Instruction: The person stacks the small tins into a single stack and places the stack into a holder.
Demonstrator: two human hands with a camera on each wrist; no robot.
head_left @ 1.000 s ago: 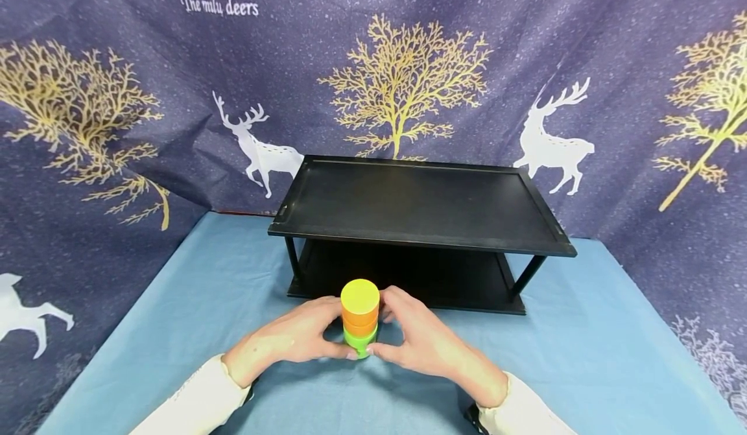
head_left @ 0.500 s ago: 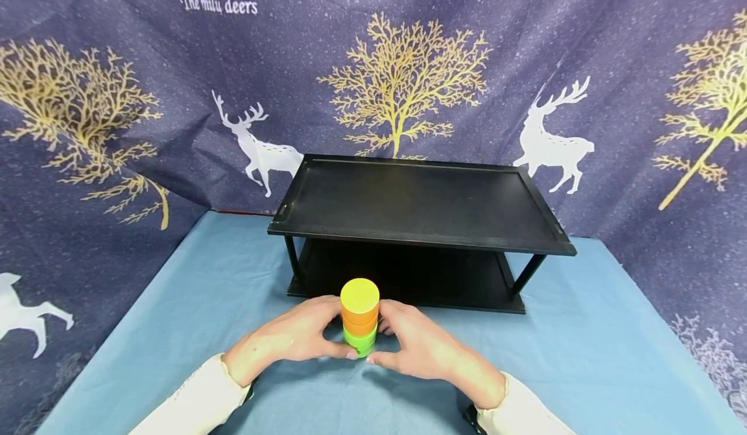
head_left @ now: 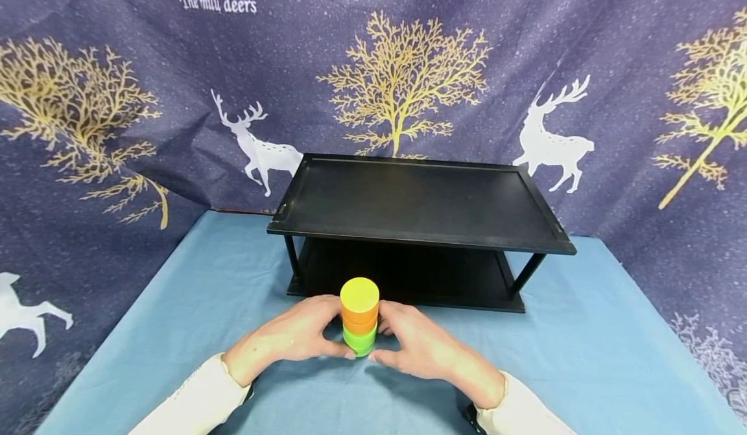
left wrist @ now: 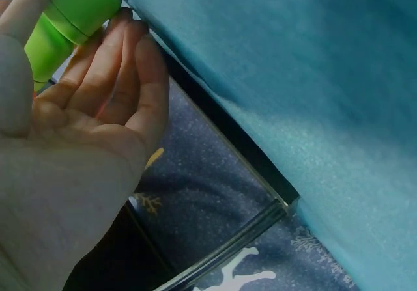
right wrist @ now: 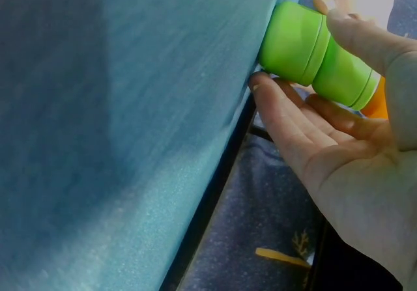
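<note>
A column of stacked plastic cups stands upright on the blue cloth, in front of the rack. Its top is yellow, its middle orange and its lower part green. To the left, my left hand curves loosely around the column, thumb at the green base and fingers partly hidden behind. From the right, my right hand stands around it with its thumb tip slightly apart from the green part. Both wrist views show nearly straight fingers beside the green cups; whether they touch cannot be told.
Just behind the column is a black two-tier rack, its lower shelf close to the fingers. Blue cloth covers the table. A dark fabric backdrop with trees and deer hangs behind and at the sides.
The right thumb has drawn off the green cup to the right and a little down, and the right fingers have lowered slightly. The left thumb has eased slightly left. The column stands in place.
</note>
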